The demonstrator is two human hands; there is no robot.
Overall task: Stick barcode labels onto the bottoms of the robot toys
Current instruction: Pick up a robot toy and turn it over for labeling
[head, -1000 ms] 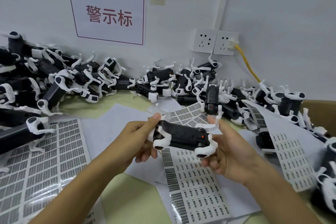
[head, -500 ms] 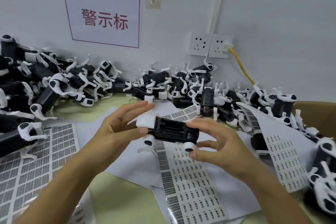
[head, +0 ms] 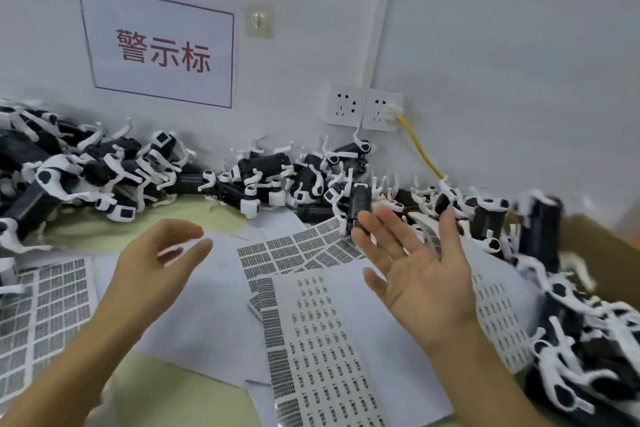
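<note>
Now both hands were empty: left hand [head: 156,263] and right hand [head: 420,282] spread apart, the toy held 0.5 s earlier gone, presumably labelled; next toy due.

Place: a small factory packing or labelling station
Stock: black-and-white robot toys [head: 263,173] heaped in dozens along the wall
Supplies: barcode label sheets [head: 322,350] spread over the counter [head: 156,388]
Wall: red-lettered sign [head: 162,48], double socket [head: 363,111] with a yellow cable [head: 420,152]
</note>
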